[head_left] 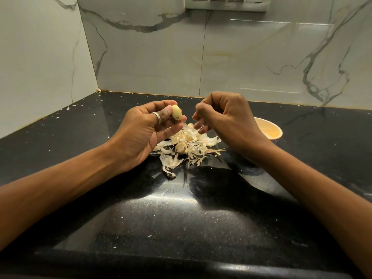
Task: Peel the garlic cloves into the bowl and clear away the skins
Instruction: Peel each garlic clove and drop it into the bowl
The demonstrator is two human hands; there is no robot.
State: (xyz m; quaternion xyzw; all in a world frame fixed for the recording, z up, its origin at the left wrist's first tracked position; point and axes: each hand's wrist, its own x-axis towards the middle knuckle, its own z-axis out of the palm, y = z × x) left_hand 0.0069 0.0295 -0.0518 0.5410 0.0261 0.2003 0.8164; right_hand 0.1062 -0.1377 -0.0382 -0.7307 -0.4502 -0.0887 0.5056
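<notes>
"Why is the clove (176,114) up in the air and not down on the counter (181,218)?"

"So the skin falls where the rest fell, I'd say. The left hand (145,129) has it gripped between thumb and fingertips, right above the pile of skins (187,146), and it looks nearly bare, just 1 thin thread hanging off it."

"And the right hand (223,119)?"

"It's just beside the clove, fingers curled in with the tips bunched together. I can't tell from here whether a shred of skin is caught between them or nothing at all. It's placed to pick at that last bit."

"The bowl (270,128) seems tucked away."

"It's behind the right wrist, on that hand's side, near the pile but not touching it. My guess is that's so a finished clove can be passed across and dropped in without mixing with the skins. The wrist hides part of it, so I can't say what's inside."

"So the clearing up hasn't started?"

"Not by the look of it. The whole heap is on the counter, and I think at least 1 unpeeled clove sits in it."
</notes>
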